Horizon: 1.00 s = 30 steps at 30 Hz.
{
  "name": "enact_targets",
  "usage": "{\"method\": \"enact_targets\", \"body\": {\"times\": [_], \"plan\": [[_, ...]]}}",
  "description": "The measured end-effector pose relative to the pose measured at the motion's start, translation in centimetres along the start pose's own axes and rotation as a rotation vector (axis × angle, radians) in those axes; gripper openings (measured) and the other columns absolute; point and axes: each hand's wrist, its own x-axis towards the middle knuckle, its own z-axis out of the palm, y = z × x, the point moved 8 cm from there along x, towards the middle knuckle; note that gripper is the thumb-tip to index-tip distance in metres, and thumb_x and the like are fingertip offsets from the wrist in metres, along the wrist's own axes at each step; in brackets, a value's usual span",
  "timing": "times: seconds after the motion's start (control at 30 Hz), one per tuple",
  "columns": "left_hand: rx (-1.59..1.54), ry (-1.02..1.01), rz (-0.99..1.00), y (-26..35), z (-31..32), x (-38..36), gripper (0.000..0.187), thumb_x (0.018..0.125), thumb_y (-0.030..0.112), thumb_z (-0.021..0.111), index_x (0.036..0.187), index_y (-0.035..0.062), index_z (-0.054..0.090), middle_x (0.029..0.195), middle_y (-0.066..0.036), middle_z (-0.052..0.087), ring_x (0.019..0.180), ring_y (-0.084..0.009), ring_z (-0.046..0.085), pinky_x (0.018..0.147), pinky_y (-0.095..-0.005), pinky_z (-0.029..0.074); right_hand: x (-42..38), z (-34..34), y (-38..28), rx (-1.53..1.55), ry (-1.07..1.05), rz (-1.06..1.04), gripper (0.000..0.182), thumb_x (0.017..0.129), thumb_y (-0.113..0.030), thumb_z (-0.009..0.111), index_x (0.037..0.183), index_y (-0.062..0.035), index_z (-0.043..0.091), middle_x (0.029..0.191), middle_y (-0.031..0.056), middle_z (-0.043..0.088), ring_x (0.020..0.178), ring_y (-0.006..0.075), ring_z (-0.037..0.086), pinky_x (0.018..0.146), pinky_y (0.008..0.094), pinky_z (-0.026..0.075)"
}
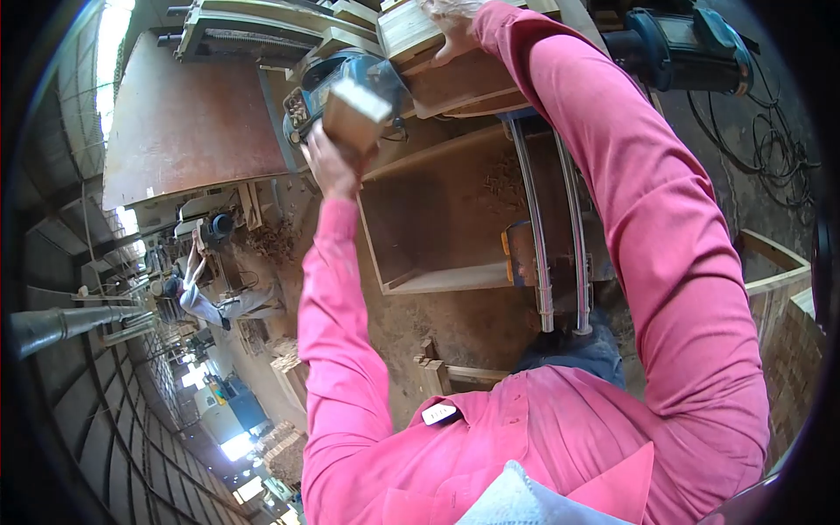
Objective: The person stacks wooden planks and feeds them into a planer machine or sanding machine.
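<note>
My left hand (334, 166) is closed around a wooden block (354, 118), which is tilted and slightly blurred, with its pale end facing up and away. Beyond the block sits a blue motor (337, 74) on the machine. My right hand (455, 24) lies with its fingers spread on light wooden pieces (407, 28) at the top of the view. Part of that hand is cut off by the frame's upper edge. Under those pieces is the wooden machine table (464, 87).
A large wooden box (437, 280) stands below the machine, beside two metal rods (534, 227). A broad brown panel (192, 114) is at left. Another blue motor (691, 52) and loose cables (779, 149) lie right. Another person (201, 302) works at far left.
</note>
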Motion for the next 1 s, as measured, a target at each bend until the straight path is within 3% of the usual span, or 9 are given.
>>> {"method": "enact_targets", "body": {"times": [0.07, 0.23, 0.27, 0.33, 0.4, 0.5, 0.67, 0.8, 1.0], "plan": [[-0.168, -0.032, -0.137, -1.4, 0.0, -8.0, 0.115, 0.057, 0.027, 0.102, 0.151, 0.0022, 0.041, 0.137, -0.019, 0.054, 0.131, -0.0390, 0.052, 0.112, -0.0479, 0.045, -1.7, -0.4, -0.1, -0.001, 0.008, 0.007, 0.128, 0.065, -0.076, 0.081, 0.150, 0.0116, 0.043, 0.148, 0.0314, 0.051, 0.139, 0.0468, 0.048, 0.120, 0.0540, 0.036], [-0.578, -0.249, -0.667, -4.6, 0.9, -32.8, 0.117, 0.061, 0.022, 0.103, 0.156, -0.0014, 0.038, 0.150, -0.020, 0.048, 0.138, -0.0347, 0.050, 0.116, -0.0452, 0.044, -3.8, -2.3, -4.7, -0.077, -0.013, 0.010, 0.130, 0.065, -0.078, 0.081, 0.151, 0.0121, 0.043, 0.147, 0.0321, 0.051, 0.139, 0.0474, 0.048, 0.120, 0.0551, 0.035], [-0.668, -0.236, -0.761, -4.9, 0.8, -38.5, 0.104, 0.069, 0.011, 0.098, 0.155, 0.0013, 0.040, 0.145, -0.013, 0.051, 0.130, -0.0265, 0.055, 0.110, -0.0417, 0.049, -3.6, -2.0, -4.5, -0.110, -0.031, 0.016, 0.130, 0.065, -0.078, 0.081, 0.151, 0.0122, 0.042, 0.147, 0.0322, 0.051, 0.139, 0.0475, 0.048, 0.120, 0.0553, 0.035], [-0.952, -0.263, -0.950, -3.6, -0.1, -46.0, 0.104, 0.069, 0.016, 0.099, 0.154, -0.0022, 0.042, 0.142, -0.015, 0.057, 0.128, -0.0260, 0.059, 0.110, -0.0398, 0.049, -5.9, -1.6, -4.2, -0.192, -0.076, 0.028, 0.131, 0.065, -0.078, 0.081, 0.151, 0.0124, 0.042, 0.147, 0.0325, 0.051, 0.139, 0.0477, 0.048, 0.120, 0.0557, 0.035], [-0.920, -0.260, -1.032, -3.1, -2.0, -51.9, 0.093, 0.074, 0.017, 0.097, 0.149, -0.0033, 0.046, 0.138, -0.014, 0.061, 0.125, -0.0245, 0.061, 0.107, -0.0391, 0.049, -7.6, -3.7, -6.8, -0.158, -0.161, 0.011, 0.137, 0.061, -0.086, 0.078, 0.150, 0.0121, 0.043, 0.146, 0.0356, 0.051, 0.139, 0.0511, 0.048, 0.119, 0.0602, 0.034], [-0.924, -0.222, -1.101, -4.9, -2.0, -58.3, 0.100, 0.076, 0.017, 0.096, 0.155, -0.0070, 0.039, 0.148, -0.019, 0.053, 0.131, -0.0280, 0.056, 0.115, -0.0402, 0.044, -11.7, -3.7, -5.6, -0.330, -0.278, 0.069, 0.137, 0.060, -0.087, 0.078, 0.151, 0.0102, 0.043, 0.147, 0.0343, 0.051, 0.140, 0.0502, 0.048, 0.119, 0.0610, 0.034], [-1.177, -0.285, -0.981, -5.6, -2.0, -57.5, 0.101, 0.079, 0.014, 0.092, 0.159, -0.0041, 0.033, 0.151, -0.018, 0.050, 0.134, -0.0285, 0.053, 0.116, -0.0429, 0.043, -13.7, -3.3, -8.7, -0.424, -0.409, 0.164, 0.136, 0.059, -0.089, 0.077, 0.153, 0.0055, 0.044, 0.149, 0.0312, 0.050, 0.141, 0.0482, 0.047, 0.118, 0.0630, 0.034], [-1.151, -0.318, -0.833, -6.9, -1.0, -57.0, 0.099, 0.080, 0.013, 0.092, 0.159, -0.0012, 0.034, 0.150, -0.019, 0.050, 0.136, -0.0295, 0.053, 0.116, -0.0437, 0.044, -19.7, -5.7, -14.2, -0.339, -0.391, 0.153, 0.136, 0.059, -0.090, 0.076, 0.154, 0.0017, 0.044, 0.151, 0.0287, 0.050, 0.143, 0.0465, 0.047, 0.117, 0.0646, 0.033], [-1.051, -0.286, -0.854, -6.1, -5.8, -54.7, 0.107, 0.079, 0.014, 0.093, 0.162, -0.0021, 0.029, 0.153, -0.020, 0.048, 0.138, -0.0304, 0.051, 0.117, -0.0438, 0.043, -22.8, -7.0, -19.8, -0.036, -0.306, 0.050, 0.136, 0.058, -0.092, 0.076, 0.156, -0.0040, 0.045, 0.153, 0.0249, 0.049, 0.145, 0.0441, 0.046, 0.116, 0.0670, 0.033]]}}
